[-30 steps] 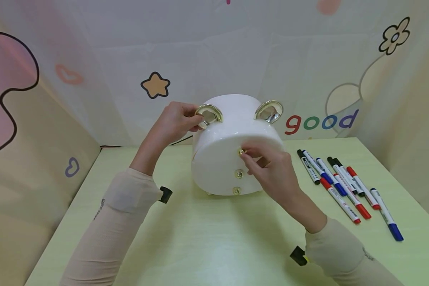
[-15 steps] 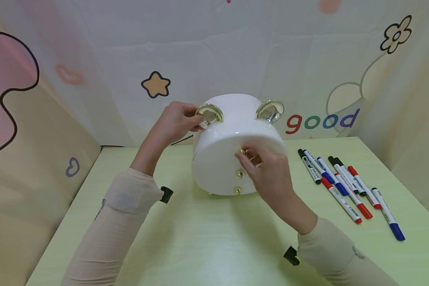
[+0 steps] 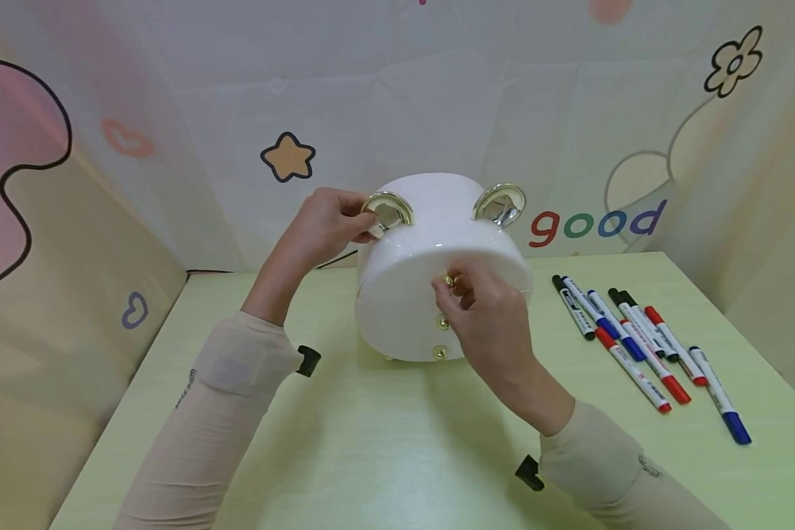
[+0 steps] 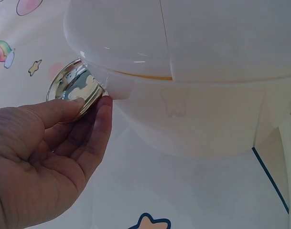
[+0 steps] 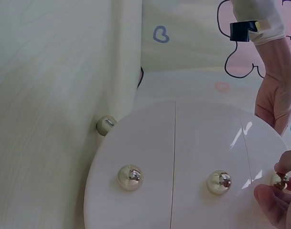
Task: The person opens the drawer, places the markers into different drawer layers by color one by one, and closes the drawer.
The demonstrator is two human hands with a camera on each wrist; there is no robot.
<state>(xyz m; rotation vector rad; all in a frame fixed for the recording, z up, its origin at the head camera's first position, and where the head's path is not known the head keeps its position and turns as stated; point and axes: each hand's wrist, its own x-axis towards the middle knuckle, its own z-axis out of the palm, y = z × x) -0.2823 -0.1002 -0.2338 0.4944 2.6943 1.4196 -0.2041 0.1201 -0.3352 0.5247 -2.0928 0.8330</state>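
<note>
A glossy white rounded box (image 3: pixel 397 309) with gold ears stands on the table, its front split by seams into sections with gold knobs. My left hand (image 3: pixel 323 227) pinches the left ear (image 3: pixel 392 209) between thumb and fingers; the left wrist view shows the thumb on the shiny ear (image 4: pixel 73 86). At the front, my right hand (image 3: pixel 497 327) pinches the top knob (image 3: pixel 448 280), mostly covered by its fingers. Below it are the middle knob (image 5: pixel 219 182) and the bottom knob (image 5: pixel 130 178). The right ear (image 3: pixel 501 205) is untouched.
Several capped markers (image 3: pixel 629 353) in black, blue and red lie on the right side of the pale green table (image 3: pixel 371 456). A printed curtain (image 3: pixel 205 162) hangs close behind the box. A gold foot (image 5: pixel 106 125) shows under the box.
My right wrist and forearm have swung left, and the hand has turned around the top knob. My left hand stays on the ear, and the box has hardly moved.
</note>
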